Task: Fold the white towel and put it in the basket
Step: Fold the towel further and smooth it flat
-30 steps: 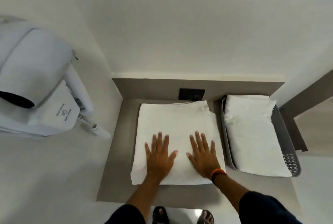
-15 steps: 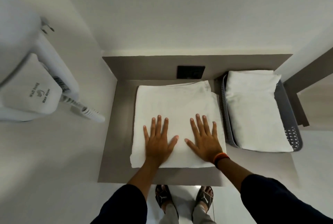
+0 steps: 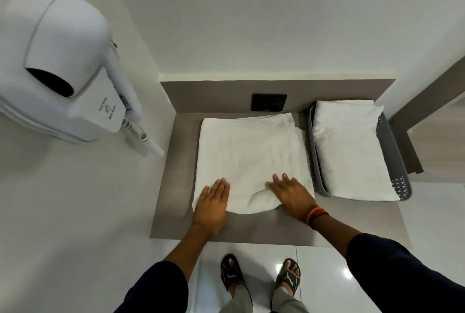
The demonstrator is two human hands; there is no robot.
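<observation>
Lying flat on the grey bench [image 3: 176, 186], the white towel [image 3: 251, 156] is folded roughly square, its slightly longer axis running near to far, just left of the basket [image 3: 397, 151]. Both hands have slid back to its near edge since a moment ago: left hand [image 3: 212, 202] flat and released at the near-left corner, right hand [image 3: 292, 195] pressing, bunching the near edge into a curve.
</observation>
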